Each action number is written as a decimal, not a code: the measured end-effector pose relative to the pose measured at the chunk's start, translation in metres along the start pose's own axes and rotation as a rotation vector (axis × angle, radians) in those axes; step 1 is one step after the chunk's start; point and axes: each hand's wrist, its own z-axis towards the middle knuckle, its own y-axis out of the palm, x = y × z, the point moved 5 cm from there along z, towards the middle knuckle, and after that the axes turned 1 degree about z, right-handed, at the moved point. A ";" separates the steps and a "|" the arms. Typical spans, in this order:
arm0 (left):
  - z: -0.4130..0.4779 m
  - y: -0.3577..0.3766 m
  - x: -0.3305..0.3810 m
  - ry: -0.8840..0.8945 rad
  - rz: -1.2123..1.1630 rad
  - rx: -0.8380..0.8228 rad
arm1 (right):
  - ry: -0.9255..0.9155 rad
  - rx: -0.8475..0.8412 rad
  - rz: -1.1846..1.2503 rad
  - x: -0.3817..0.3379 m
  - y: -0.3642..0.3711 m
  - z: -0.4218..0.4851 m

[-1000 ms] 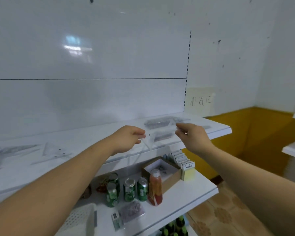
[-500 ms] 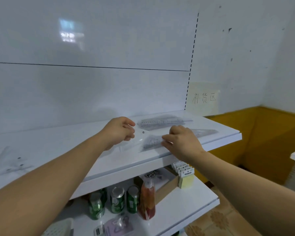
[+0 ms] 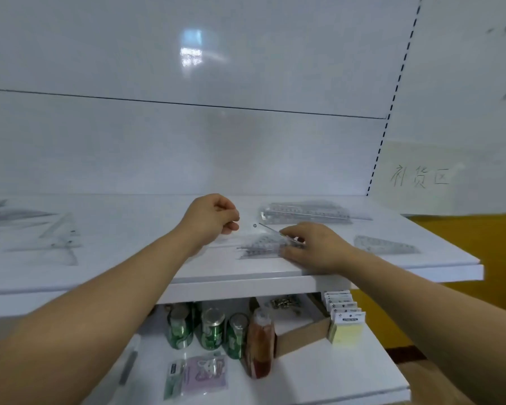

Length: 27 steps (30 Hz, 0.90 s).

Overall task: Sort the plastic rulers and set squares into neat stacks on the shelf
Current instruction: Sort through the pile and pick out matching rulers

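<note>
On the white upper shelf [image 3: 246, 283] my left hand [image 3: 212, 219] pinches one corner of a clear set square [image 3: 256, 229] with a small hole. My right hand [image 3: 314, 248] pinches its other end. The piece lies low over a small pile of set squares [image 3: 257, 249] between my hands. Behind them a stack of clear rulers [image 3: 304, 211] lies along the back of the shelf. One more set square [image 3: 386, 244] lies at the right end. Loose set squares [image 3: 59, 238] and further clear pieces [image 3: 3, 213] lie at the left.
The lower shelf [image 3: 319, 381] carries green cans [image 3: 211, 328], an orange bottle [image 3: 260, 343], a cardboard box [image 3: 301, 331], yellow note pads [image 3: 346, 325] and a small packet [image 3: 199, 375]. A white back panel rises behind the shelves. A paper sign [image 3: 421, 176] hangs at the right.
Both hands have brought the clear set square down from above the shelf edge onto the pile. The camera has moved closer and turned left.
</note>
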 end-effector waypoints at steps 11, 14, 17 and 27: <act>-0.027 -0.020 0.005 0.002 -0.023 0.262 | -0.074 -0.023 0.065 0.004 0.005 -0.001; -0.022 -0.012 0.011 -0.004 -0.038 0.215 | -0.017 -0.049 0.168 0.010 0.004 -0.006; -0.018 0.014 0.017 -0.012 0.006 0.078 | 0.042 -0.064 0.149 0.018 0.003 -0.012; -0.018 0.075 0.001 0.120 0.649 -0.293 | 0.092 0.004 -0.175 0.033 0.010 -0.043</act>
